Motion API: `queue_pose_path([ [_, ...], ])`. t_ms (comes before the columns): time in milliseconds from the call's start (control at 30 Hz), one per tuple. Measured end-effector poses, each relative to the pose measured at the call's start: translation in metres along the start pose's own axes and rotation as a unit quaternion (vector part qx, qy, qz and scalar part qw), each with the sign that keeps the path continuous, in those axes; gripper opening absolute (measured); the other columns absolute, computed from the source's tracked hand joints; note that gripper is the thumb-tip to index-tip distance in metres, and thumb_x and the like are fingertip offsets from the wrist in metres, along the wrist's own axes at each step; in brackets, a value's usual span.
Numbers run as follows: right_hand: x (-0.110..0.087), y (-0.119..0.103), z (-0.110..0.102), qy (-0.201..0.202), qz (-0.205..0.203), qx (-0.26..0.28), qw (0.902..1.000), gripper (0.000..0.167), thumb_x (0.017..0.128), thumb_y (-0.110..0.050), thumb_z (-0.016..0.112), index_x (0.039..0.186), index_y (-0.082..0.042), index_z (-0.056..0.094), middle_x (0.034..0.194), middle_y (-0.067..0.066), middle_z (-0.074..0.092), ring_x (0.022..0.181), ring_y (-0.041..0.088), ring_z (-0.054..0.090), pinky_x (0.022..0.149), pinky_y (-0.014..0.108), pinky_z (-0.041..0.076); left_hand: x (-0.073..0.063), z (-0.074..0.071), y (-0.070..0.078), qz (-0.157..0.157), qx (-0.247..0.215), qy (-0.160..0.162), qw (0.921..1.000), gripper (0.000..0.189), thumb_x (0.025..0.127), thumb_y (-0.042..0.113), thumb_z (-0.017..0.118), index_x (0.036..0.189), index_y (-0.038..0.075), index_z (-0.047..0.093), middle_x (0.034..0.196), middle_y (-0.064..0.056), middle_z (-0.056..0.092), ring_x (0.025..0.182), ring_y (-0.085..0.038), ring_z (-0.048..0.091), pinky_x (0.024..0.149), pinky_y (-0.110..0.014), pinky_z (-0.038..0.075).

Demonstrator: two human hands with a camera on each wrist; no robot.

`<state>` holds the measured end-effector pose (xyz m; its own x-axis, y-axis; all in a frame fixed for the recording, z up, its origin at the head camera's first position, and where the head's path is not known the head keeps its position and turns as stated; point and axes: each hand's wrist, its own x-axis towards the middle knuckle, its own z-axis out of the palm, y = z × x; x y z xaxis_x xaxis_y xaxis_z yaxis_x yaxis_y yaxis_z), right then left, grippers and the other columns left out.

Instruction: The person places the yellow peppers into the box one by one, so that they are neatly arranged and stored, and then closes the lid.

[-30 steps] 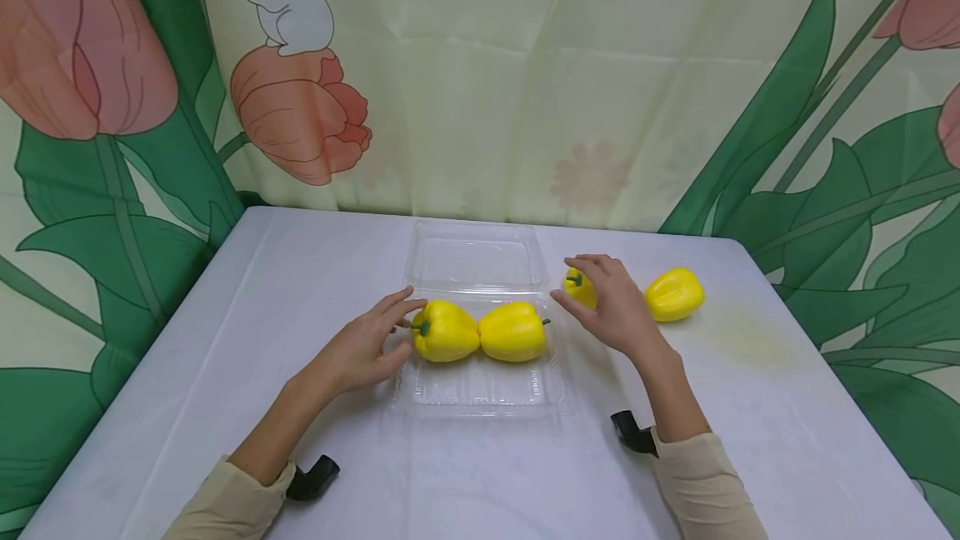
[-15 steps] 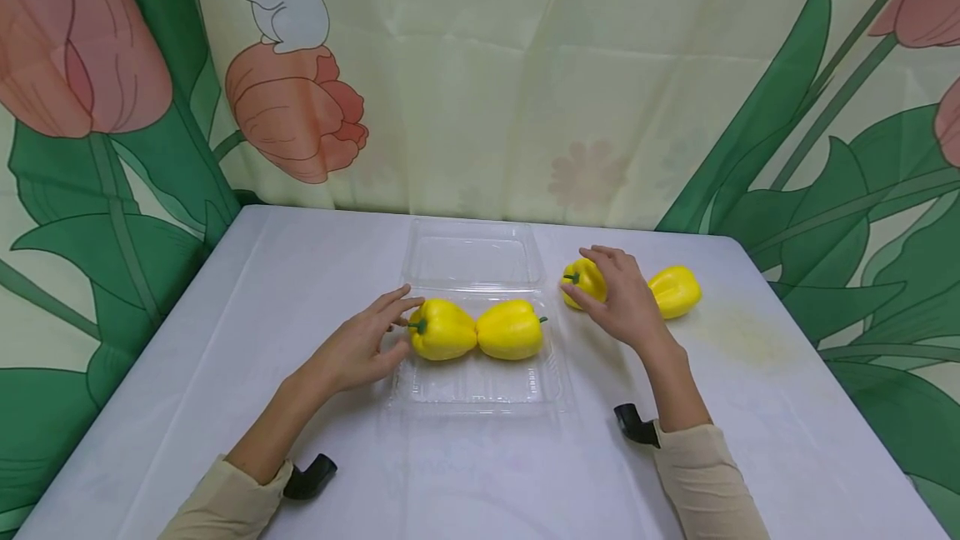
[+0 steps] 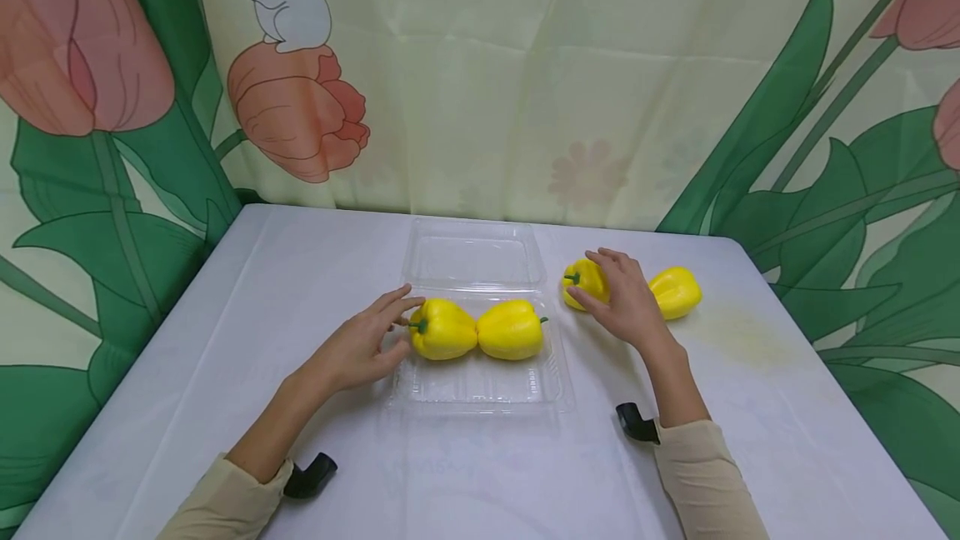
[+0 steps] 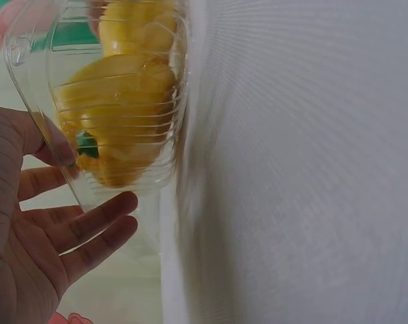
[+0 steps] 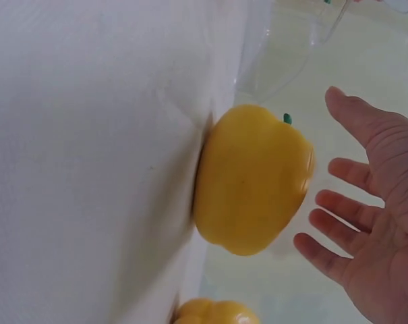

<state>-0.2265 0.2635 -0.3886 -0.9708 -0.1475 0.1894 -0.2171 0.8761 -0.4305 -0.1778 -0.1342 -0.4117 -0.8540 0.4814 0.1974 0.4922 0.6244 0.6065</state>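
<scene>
My left hand (image 3: 367, 344) rests against the left rim of a clear plastic container (image 3: 480, 390), fingers spread and fairly straight. Inside lie two yellow bell peppers, the left pepper (image 3: 442, 330) with its green stem toward that hand and the right pepper (image 3: 512, 330) touching it. In the left wrist view, the thumb overlaps the container (image 4: 133, 179) at its rim. Over a third yellow bell pepper (image 3: 581, 277), right of the container, hovers my right hand (image 3: 628, 300). The right wrist view has that hand's spread fingers apart from the pepper (image 5: 251, 182).
The container's clear lid (image 3: 476, 255) lies open behind it. A fourth yellow bell pepper (image 3: 677, 292) sits on the white table (image 3: 315, 257), right of the right hand. Black wrist mounts (image 3: 311, 477) stick out from the sleeves. A printed curtain (image 3: 480, 90) hangs behind the table.
My right hand has shifted slightly to the right, leaving more of the third pepper visible. The left hand and the peppers have stayed in place.
</scene>
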Motion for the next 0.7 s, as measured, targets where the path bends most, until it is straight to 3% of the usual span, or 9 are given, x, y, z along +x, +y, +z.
queue_pose_path([
  [400,0.0012,0.0064,0.0054,-0.023,0.011,-0.023,0.9994,0.075,0.094,-0.035,0.073,0.154,-0.003,0.041,0.154,0.026,0.04,0.141,0.044,0.035,0.115,0.063,0.032,-0.0012,0.0011,-0.0004,-0.001,-0.001,0.001,1.0,0.06,0.092,0.009,0.06,0.15,0.012,0.05,0.162,-0.019,0.035,0.104,-0.023,0.067,0.057,-0.024,0.047],
  [700,0.0011,0.0092,0.0053,-0.024,0.002,-0.047,0.9986,0.075,0.092,-0.03,0.076,0.153,-0.003,0.042,0.151,0.025,0.043,0.138,0.043,0.036,0.114,0.061,0.033,0.0,-0.0004,-0.0002,0.002,0.008,-0.001,1.0,0.059,0.092,0.01,0.06,0.15,0.011,0.05,0.162,-0.021,0.035,0.108,-0.025,0.067,0.061,-0.025,0.047],
])
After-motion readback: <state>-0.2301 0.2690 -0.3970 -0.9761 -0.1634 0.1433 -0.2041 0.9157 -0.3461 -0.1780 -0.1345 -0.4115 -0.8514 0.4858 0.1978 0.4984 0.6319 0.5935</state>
